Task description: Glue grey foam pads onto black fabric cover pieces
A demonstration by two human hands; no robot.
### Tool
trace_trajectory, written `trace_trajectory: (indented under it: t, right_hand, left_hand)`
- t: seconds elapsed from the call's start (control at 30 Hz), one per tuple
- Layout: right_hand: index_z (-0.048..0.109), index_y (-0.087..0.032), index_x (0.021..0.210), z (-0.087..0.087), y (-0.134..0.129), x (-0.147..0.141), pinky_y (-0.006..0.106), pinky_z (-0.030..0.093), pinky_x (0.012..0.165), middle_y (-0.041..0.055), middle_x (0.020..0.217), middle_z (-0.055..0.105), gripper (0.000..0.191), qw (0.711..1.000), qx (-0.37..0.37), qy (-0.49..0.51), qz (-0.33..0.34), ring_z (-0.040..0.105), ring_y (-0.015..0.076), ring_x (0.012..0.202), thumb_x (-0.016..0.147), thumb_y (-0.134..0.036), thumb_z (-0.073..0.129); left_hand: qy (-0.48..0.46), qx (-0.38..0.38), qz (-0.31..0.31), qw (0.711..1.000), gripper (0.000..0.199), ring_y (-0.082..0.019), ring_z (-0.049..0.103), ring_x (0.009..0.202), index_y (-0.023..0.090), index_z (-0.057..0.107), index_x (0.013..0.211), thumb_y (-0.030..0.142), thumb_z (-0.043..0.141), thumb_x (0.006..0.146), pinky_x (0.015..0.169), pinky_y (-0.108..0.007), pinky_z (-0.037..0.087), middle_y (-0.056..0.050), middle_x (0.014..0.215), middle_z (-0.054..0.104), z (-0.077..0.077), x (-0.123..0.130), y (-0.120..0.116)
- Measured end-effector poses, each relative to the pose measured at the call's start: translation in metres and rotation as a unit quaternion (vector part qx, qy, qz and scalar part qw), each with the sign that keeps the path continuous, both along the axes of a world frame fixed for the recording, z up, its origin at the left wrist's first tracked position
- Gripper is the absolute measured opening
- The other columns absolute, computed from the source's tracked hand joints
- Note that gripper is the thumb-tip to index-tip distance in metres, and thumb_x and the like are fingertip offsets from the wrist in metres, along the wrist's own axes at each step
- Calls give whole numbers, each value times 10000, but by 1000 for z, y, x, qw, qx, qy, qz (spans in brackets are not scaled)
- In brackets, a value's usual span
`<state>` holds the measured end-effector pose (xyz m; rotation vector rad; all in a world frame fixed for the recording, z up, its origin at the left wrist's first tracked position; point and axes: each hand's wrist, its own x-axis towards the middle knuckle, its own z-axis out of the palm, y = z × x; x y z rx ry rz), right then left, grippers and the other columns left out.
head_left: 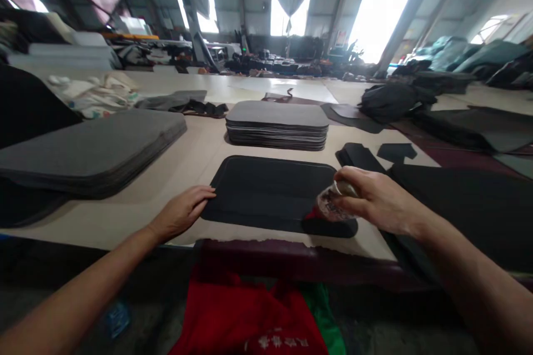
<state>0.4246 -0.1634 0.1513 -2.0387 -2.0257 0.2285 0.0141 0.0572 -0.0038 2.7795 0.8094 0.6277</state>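
Black panel [262, 191]: probably light, flexible; hold by edges.
Left hand [183, 212]: fingers together at left edge; pinch unclear.
Right hand [381, 199]: fingers curled round blurred container [331, 203].

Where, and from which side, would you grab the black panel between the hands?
Probably by its left edge, coming from the left: the black panel lies flat, so an edge gives the best hold. The left hand touches that edge; the right hand is over the other end.
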Motion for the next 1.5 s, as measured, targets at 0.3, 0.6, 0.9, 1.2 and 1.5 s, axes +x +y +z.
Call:
trace_trajectory:
  t: [0.3,0.6,0.9,1.2,1.5]
  right_hand:
    - [605,-231,977,-2,-38,41,288,356,608,12,876,637,208,995,-19,29,-89,566,197,754,837,-385,585]
    - [610,-240,972,-6,-66,66,301,420,635,5,887,662,249,984,-29,65,-161,606,214,773,851,-458,606]
    - [631,-239,1064,-17,-88,80,310,454,645,20,931,686,351,970,7,99,-221,632,231,799,808,-478,608]
    - [628,-233,1011,-35,-105,83,310,469,645,12,821,672,406,946,63,165,-273,623,230,742,760,-553,635]
    - [635,-217,938,-72,-121,93,225,339,403,9,720,602,399,764,243,463,-378,498,144,528,664,-454,803]
  left_hand:
    - [12,-11,12,1000,367,-243,565,1235,221,646,1182,410,386,1005,1127,-427,421,-99,1306,619,-4,-4,5]
    - [18,-13,11,1000,374,-222,555,1232,215,630,1190,424,370,1021,1128,-417,405,-86,1312,603,1,-2,1]
    - [30,-13,13,999,430,-222,540,1235,197,620,1205,473,339,1032,1132,-453,383,-93,1331,585,-2,-4,5]
    - [37,-12,14,999,389,-214,529,1246,206,620,1197,431,360,1015,1142,-442,371,-84,1337,581,-5,-6,8]
    - [31,0,22,999,378,-218,551,1241,238,638,1189,436,380,997,1149,-423,382,-60,1339,597,-12,-11,14]
